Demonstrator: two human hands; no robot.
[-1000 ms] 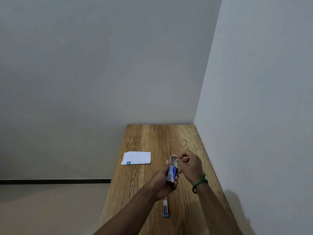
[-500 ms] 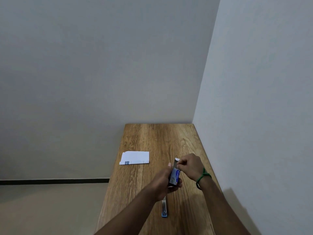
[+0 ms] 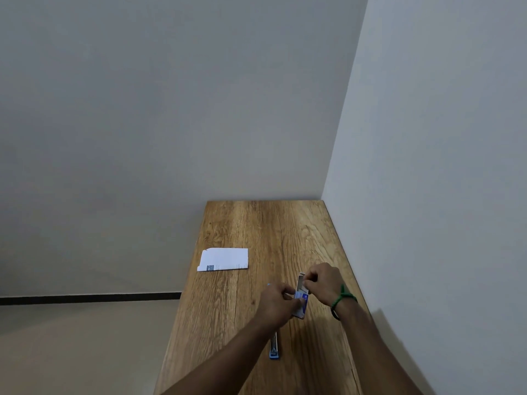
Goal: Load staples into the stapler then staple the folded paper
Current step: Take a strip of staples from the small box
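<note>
My left hand (image 3: 276,305) grips a small blue and white staple box (image 3: 301,305) above the wooden table (image 3: 256,229). The box's top flap (image 3: 300,281) stands open. My right hand (image 3: 323,283) pinches at the open top of the box; whether staples are between its fingertips is hidden. The stapler (image 3: 274,345), blue with a metal channel, lies on the table below my left wrist, partly covered by it. The folded white paper (image 3: 224,259) lies flat near the table's left edge, apart from both hands.
A wall runs along the table's right edge (image 3: 353,280) and another along its far end. The floor lies beyond the left edge. A green band circles my right wrist (image 3: 342,299).
Both hands with the box have shifted slightly; my right hand's fingers have come down onto the box's open top. The stapler and paper have not moved.
</note>
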